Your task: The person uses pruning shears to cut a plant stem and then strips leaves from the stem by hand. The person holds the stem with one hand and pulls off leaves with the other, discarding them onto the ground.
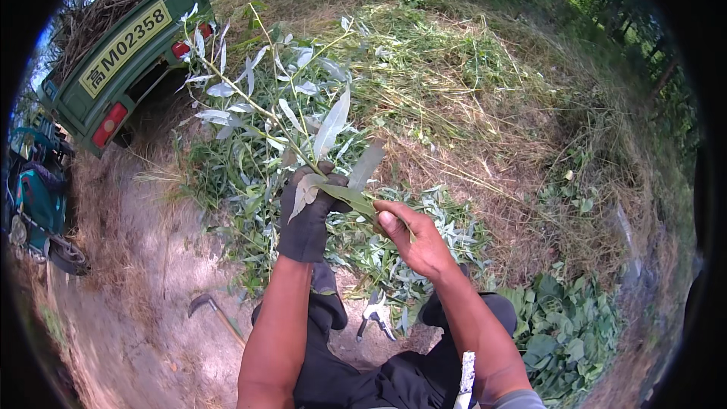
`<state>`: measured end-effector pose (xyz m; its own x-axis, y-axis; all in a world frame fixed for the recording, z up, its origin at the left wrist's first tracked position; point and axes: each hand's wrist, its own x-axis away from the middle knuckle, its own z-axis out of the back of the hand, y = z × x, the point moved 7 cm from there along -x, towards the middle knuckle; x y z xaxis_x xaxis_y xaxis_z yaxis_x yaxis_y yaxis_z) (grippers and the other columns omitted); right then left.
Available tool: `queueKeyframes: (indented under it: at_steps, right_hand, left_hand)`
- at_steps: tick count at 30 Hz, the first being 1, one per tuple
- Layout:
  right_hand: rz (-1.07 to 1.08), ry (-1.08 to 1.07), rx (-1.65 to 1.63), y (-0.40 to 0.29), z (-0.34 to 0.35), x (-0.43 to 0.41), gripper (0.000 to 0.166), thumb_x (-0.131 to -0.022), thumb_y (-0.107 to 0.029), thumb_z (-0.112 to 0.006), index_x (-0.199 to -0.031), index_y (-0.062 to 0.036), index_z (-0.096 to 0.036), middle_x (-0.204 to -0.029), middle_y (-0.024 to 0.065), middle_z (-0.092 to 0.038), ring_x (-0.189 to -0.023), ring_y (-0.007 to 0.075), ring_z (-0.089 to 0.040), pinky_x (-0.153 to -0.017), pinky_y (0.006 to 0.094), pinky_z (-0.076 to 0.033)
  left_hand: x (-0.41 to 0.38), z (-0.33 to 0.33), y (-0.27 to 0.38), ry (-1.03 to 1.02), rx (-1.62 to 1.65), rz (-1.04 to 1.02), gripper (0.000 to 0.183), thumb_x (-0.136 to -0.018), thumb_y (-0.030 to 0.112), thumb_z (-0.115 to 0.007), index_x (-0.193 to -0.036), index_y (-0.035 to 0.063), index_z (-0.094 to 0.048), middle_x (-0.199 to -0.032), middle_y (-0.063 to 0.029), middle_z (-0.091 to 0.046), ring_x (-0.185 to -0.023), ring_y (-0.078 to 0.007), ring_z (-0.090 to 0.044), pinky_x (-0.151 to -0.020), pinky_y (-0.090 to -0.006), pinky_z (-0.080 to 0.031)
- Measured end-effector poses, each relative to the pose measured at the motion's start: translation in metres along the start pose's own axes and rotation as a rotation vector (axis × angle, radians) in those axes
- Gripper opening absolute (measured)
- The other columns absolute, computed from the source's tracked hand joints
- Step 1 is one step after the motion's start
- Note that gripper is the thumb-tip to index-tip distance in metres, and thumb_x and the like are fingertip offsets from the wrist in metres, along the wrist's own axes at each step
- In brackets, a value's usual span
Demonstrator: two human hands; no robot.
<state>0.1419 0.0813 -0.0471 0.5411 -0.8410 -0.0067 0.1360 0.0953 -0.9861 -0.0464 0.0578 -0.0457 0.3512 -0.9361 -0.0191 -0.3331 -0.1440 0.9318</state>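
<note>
My left hand (309, 210), in a dark glove, is closed around the stem of a leafy branch (272, 113) with narrow, silvery-backed leaves that spreads up and to the left. Bare, my right hand (406, 233) pinches a long green leaf (355, 199) between thumb and fingers, just right of the glove. Beneath both hands lies a heap of cut leafy branches (244, 238). Pruning shears (374, 315) lie on the dirt between my feet. A sickle (213, 309) with a curved blade and wooden handle rests on the ground beside my left forearm.
A green cargo vehicle (128, 40) loaded with sticks stands at upper left, with a teal scooter (42, 204) below it. Cut grass (454, 79) is strewn ahead. A pile of broad green leaves (568, 335) lies to the right of my leg. Trees line the upper right.
</note>
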Motion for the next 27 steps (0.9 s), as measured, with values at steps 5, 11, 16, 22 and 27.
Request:
queueKeyframes:
  at_steps: [5,11,16,22,27]
  right_hand:
    - [-0.048,0.104,-0.095,0.005,-0.009,0.000,0.031,-0.102,-0.023,-0.058,-0.124,-0.0014,-0.061,-0.090,0.0022,-0.060,-0.079,0.0101,-0.054,-0.073,0.0276,-0.048]
    - [0.007,0.139,-0.164,0.002,0.009,0.004,0.014,-0.100,-0.016,-0.061,-0.104,-0.0037,-0.068,-0.079,-0.0026,-0.056,-0.072,0.0058,-0.050,-0.064,0.0245,-0.044]
    - [0.240,0.153,0.158,-0.015,0.012,0.010,0.010,-0.097,-0.014,-0.064,-0.098,-0.0042,-0.066,-0.077,0.0033,-0.060,-0.069,0.0109,-0.056,-0.063,0.0276,-0.046]
    - [0.154,0.201,0.178,0.003,0.023,0.013,0.009,-0.096,-0.012,-0.066,-0.096,-0.0034,-0.066,-0.074,0.0016,-0.059,-0.069,0.0096,-0.055,-0.062,0.0269,-0.046]
    - [0.030,0.289,0.164,0.016,0.051,0.005,0.012,-0.098,-0.014,-0.063,-0.093,-0.0032,-0.063,-0.071,-0.0014,-0.057,-0.066,0.0088,-0.054,-0.060,0.0277,-0.047]
  left_hand:
    - [0.004,-0.016,-0.003,-0.049,-0.082,-0.004,0.042,-0.089,0.015,-0.073,-0.122,-0.0031,-0.054,-0.102,-0.0108,-0.067,-0.089,-0.0194,-0.069,-0.074,-0.0317,-0.061]
    - [0.001,-0.024,0.012,-0.227,-0.174,0.111,0.055,-0.085,0.026,-0.074,-0.126,-0.0057,-0.053,-0.119,-0.0172,-0.065,-0.104,-0.0242,-0.067,-0.087,-0.0381,-0.059]
    - [-0.009,0.020,-0.008,-0.033,0.525,0.157,0.042,-0.098,0.025,-0.056,-0.129,-0.0033,-0.054,-0.127,-0.0155,-0.062,-0.116,-0.0290,-0.062,-0.099,-0.0433,-0.054]
    - [-0.009,0.024,-0.010,0.093,0.178,0.227,0.025,-0.092,0.026,-0.071,-0.091,0.0020,-0.065,-0.078,-0.0074,-0.067,-0.067,-0.0169,-0.068,-0.059,-0.0301,-0.055]
    - [0.002,0.009,0.007,0.020,0.296,0.174,0.018,-0.096,0.019,-0.065,-0.101,0.0016,-0.063,-0.086,-0.0090,-0.068,-0.073,-0.0200,-0.070,-0.063,-0.0314,-0.061]
